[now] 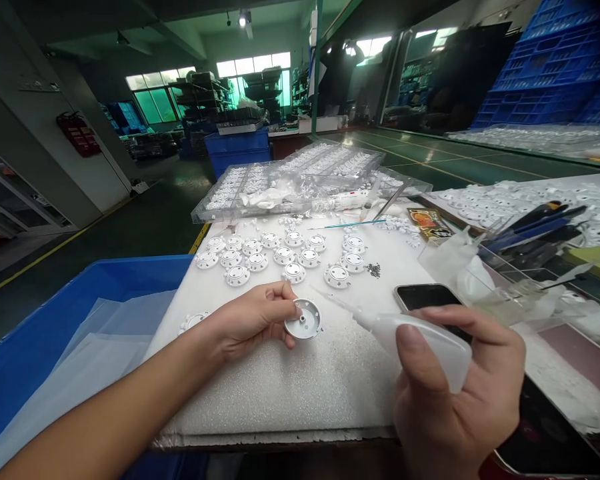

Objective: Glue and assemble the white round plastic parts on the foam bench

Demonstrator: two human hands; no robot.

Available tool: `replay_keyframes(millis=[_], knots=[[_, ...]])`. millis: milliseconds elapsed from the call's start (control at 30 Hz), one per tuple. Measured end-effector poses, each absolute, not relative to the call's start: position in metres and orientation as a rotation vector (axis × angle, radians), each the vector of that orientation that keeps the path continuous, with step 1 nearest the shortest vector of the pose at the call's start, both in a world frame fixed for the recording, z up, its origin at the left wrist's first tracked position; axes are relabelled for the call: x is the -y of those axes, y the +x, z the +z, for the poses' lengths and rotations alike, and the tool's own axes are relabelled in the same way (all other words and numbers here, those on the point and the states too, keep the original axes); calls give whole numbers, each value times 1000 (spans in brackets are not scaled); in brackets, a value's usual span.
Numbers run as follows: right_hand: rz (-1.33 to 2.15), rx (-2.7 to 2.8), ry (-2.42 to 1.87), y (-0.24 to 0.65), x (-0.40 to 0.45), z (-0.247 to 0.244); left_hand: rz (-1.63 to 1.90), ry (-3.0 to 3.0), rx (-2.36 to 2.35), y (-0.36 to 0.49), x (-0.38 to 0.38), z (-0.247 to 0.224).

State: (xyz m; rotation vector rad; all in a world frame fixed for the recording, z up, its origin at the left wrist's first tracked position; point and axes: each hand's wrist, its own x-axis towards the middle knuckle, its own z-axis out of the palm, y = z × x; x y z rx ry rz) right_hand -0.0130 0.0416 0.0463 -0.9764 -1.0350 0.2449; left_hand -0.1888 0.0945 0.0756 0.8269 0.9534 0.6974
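My left hand (265,313) pinches a small round white plastic part (307,325) at its left edge. The part's hollow side faces me, with a small post in its middle. In my right hand (460,380) is a translucent squeeze bottle (425,343) with a thin nozzle. The nozzle (343,305) points left toward the part, and its tip is apart from it. Behind my left hand, several similar round white parts (295,270) lie on the white foam sheet (260,400). A little heap of tiny dark pieces (374,269) lies beside them.
A smartphone (545,427) lies under my right hand. Clear trays of white parts (260,183) are stacked at the back, with a thin blue-handled brush (353,225) in front. Tools (535,227) stand in a holder at right. A blue bin (130,270) is at left.
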Motion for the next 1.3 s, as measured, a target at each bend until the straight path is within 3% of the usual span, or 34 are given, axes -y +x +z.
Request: replay_keyframes(millis=[900,1300], knots=[[196,1279,-1122,-14,-40,39,685,827,-957,-188,-95,75],[285,1121,-1083,-23,-35,44,685,824,-959,-187,-95,74]])
